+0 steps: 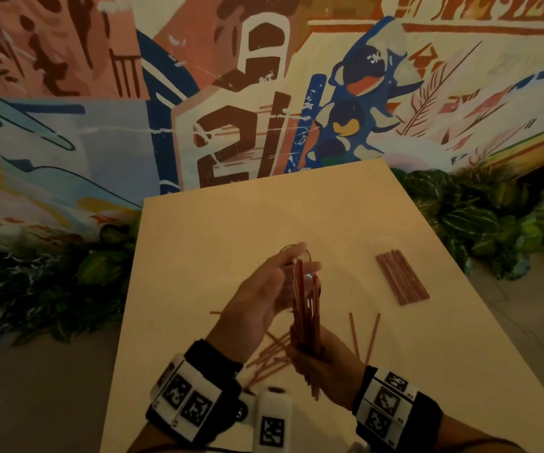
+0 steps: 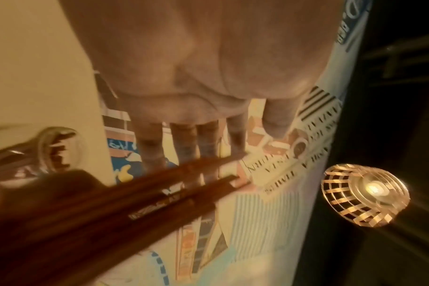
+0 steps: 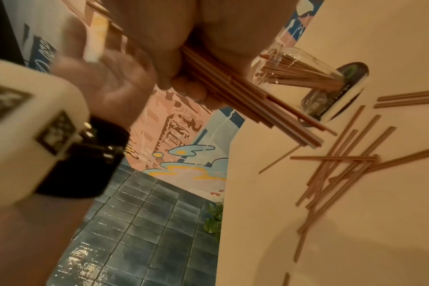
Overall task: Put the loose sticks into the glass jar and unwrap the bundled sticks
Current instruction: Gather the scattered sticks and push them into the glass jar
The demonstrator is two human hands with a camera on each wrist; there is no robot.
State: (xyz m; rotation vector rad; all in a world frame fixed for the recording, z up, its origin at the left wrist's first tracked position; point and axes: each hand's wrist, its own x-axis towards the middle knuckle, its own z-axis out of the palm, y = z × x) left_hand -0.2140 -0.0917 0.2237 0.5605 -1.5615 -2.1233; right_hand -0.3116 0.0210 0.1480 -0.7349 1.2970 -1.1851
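My right hand (image 1: 323, 358) grips a bunch of thin red-brown sticks (image 1: 303, 305) upright over the cream table (image 1: 231, 217). Its curled fingers (image 3: 184, 85) wrap round the bunch (image 3: 245, 100). My left hand (image 1: 264, 289) is open, fingers (image 2: 184, 143) straight, palm beside the stick tops (image 2: 174, 191). Just behind both hands stands the glass jar (image 1: 306, 256), holding several sticks (image 3: 304, 77). Loose sticks (image 1: 270, 354) lie scattered under my hands, with two more (image 1: 362, 335) to the right. The wrapped bundle (image 1: 401, 277) lies flat at the right.
Leafy plants (image 1: 460, 217) line both sides of the table below a painted mural wall (image 1: 231, 125). A lit woven lamp (image 2: 365, 193) shows in the left wrist view. The table's right edge runs close to the bundle. Dark floor tiles (image 3: 140, 222) lie beyond the left edge.
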